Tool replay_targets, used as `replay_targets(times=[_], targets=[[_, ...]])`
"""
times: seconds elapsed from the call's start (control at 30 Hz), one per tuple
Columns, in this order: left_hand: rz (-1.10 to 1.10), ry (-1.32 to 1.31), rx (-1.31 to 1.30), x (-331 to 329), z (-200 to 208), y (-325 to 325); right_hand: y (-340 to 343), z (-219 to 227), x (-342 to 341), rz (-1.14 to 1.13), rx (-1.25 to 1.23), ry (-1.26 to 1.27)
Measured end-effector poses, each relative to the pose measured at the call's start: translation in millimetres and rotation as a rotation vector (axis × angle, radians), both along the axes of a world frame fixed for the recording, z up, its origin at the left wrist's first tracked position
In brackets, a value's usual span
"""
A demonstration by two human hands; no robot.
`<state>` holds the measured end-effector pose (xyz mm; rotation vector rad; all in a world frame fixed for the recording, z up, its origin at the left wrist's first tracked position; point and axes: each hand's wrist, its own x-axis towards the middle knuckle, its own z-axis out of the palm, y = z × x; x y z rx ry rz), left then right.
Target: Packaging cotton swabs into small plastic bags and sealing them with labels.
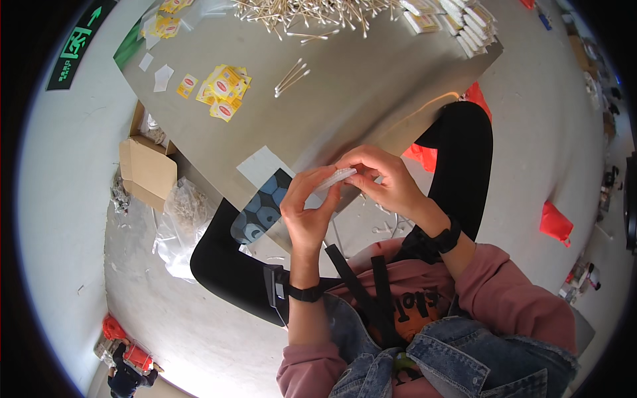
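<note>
Above my lap, at the near edge of the table, a small clear-white plastic packet (337,177) is pinched between both hands. My left hand (306,202) grips its left end with thumb and fingers. At the other end, my right hand (386,180) has its thumb and fingertips closed on the packet's edge. What lies inside the packet is too small to make out. Farther off on the table are a few loose cotton swabs (290,78) and a heap of yellow printed cards (224,89), with a single yellow card (187,85) beside it.
A big pile of cotton swabs (312,12) covers the table's far side. White packets (472,26) are stacked at far right. White paper pieces (162,77) lie at left. An open cardboard box (147,166) and a clear plastic bag (186,215) stand left of the table.
</note>
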<state>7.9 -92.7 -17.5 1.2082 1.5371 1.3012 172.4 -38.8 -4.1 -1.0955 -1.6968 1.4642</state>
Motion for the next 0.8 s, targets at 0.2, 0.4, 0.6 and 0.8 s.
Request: replay_targets(times=[0.2,0.4,0.6,0.8], targets=[[0.008,0.028,0.038,1,3,-2,0,6,0,0.005,-0.013,0.048],[0.025,-0.056,0.038,0,-1,-14,-1,4,2,0.011,0.026,0.065],[0.010,-0.026,0.040,1,9,-12,-3,4,-2,-0.023,0.067,0.043],[0.089,0.085,0.058,-1,7,-4,6,3,-7,-0.025,0.099,0.006]])
